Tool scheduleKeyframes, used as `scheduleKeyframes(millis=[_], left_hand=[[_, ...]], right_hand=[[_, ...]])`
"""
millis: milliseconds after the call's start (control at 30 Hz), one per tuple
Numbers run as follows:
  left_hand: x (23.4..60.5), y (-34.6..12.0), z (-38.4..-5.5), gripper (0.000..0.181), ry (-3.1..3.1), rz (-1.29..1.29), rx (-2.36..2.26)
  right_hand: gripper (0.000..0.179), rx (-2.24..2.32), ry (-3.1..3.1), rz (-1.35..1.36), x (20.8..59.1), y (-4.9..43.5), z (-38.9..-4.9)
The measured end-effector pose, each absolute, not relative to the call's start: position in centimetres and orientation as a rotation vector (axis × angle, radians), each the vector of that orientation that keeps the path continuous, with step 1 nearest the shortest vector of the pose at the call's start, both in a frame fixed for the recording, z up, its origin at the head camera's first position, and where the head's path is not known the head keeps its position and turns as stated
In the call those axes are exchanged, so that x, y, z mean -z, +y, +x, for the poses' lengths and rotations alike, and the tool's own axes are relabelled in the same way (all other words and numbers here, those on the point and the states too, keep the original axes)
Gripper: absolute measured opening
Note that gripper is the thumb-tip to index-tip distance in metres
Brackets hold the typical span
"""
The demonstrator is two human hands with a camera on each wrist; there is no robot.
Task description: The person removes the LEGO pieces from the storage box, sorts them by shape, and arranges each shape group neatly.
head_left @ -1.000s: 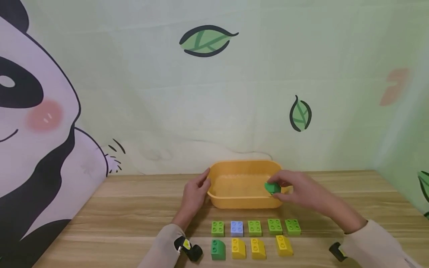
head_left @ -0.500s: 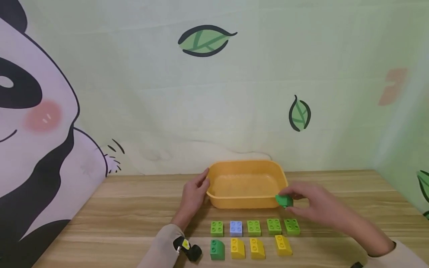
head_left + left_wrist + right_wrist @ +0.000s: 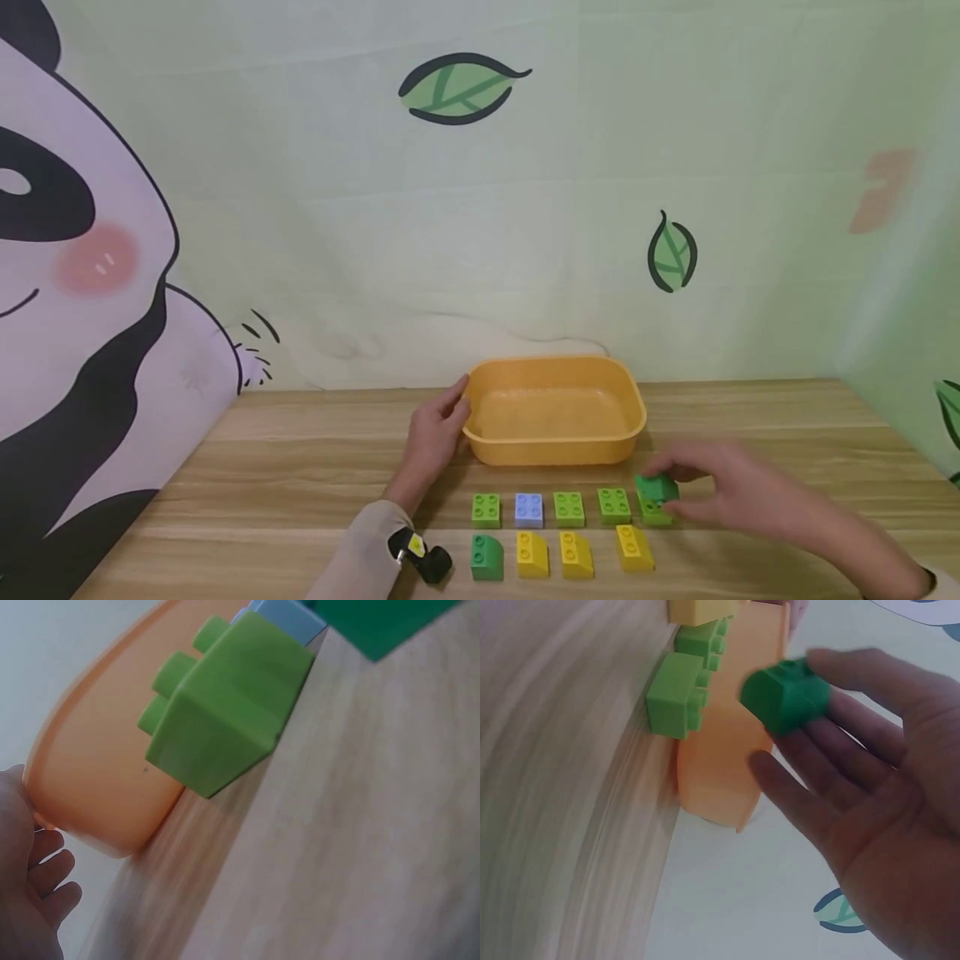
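My left hand holds the left end of an orange plastic basin, thumb and forefinger at its rim. With its thumb and fingertips my right hand pinches a dark green toy brick with a sloped side. In the head view that brick sits over the rightmost light green brick, partly covering it; whether they touch I cannot tell. Left of these, the back row has more light green bricks and a blue brick. A dark green sloped brick and yellow sloped bricks form the front row.
The basin stands on a wooden table near the back wall, which carries printed leaves and a panda. Both brick rows lie in front of the basin. A black wrist camera sits by the left sleeve.
My right hand has carried the dark green brick out of the basin, rightward and toward me, to above the rightmost light green brick. The left hand stays at the basin.
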State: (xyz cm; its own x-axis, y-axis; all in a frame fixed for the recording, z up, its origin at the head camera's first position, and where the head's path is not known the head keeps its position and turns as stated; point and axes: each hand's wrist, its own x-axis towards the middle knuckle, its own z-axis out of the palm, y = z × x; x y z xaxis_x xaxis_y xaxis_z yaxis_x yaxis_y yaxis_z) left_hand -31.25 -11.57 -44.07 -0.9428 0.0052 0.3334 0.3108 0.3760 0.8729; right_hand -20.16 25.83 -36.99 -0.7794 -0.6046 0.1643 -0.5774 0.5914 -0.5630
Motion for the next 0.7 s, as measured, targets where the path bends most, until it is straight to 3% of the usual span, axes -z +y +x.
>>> scheduleKeyframes(millis=[267,700], left_hand=[[43.9,-11.5,-31.3,0.045,-2.367,-0.278,1.594],[44.0,-11.5,-31.3,0.045,-2.365,-0.280,1.601]], right_hand=[[0.023,0.992,2.473,-0.860,37.2,26.9,-19.1],[0.016,1.072,2.282,-0.876,38.5,27.5,-18.4]])
